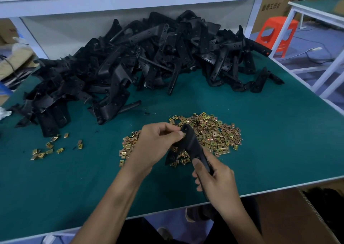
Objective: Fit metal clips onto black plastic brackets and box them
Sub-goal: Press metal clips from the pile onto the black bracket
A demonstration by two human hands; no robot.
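Black bracket point(191, 143) | right hand point(216, 181) grips; left hand point(156, 144) pinches tip | clips point(219, 132) beneath; heap point(139, 57) behind

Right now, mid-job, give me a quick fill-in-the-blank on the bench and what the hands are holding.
1. The left hand and right hand together grip one black ____.
2. Seen from the person, the heap of brackets lies ____ the clip pile.
3. A smaller scatter of clips lies to the pile's ____.
Missing words: bracket; behind; left.
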